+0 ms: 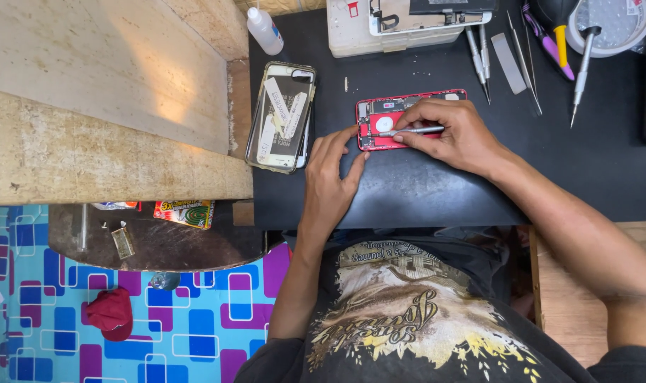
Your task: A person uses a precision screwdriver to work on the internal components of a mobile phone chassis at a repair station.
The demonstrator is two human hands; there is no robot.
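Right hand (pixel 459 135) is closed around a slim silver screwdriver (pixel 413 131), tip down in the opened red phone (pixel 392 119) lying on the black mat (pixel 436 184) of the table. Left hand (pixel 330 177) lies open, fingertips bracing the phone's left edge. Looks like screw work inside; the next turn likely wants steady, straight-down pressure.

Both forearms reach forward from the body, bare to the elbow. The left hand (pixel 330 177) lies palm down, fingers stretched forward and slightly spread, thumb angled to the right. The right hand (pixel 454 135) comes in from the right, wrist bent, fingers curled in a pinch, knuckles up.
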